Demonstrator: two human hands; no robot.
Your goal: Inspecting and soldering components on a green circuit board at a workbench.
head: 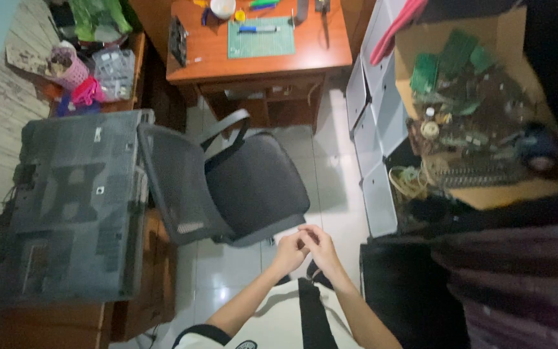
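My left hand [290, 253] and my right hand [321, 251] meet in front of my body, low in the middle of the view. Their fingers are curled and touch each other, and I see nothing between them. Just beyond the hands stands a grey mesh office chair [247, 187] on the white tiled floor [340, 187], its seat empty. My forearms come up from the bottom edge over my white shirt.
A wooden desk [318, 55] with a green cutting mat [261, 37] and small tools stands beyond the chair. At the left, a large grey device back panel [72, 200] lies on a low wooden cabinet. At the right are white drawers [376, 129] and a cardboard box of circuit boards [473, 97].
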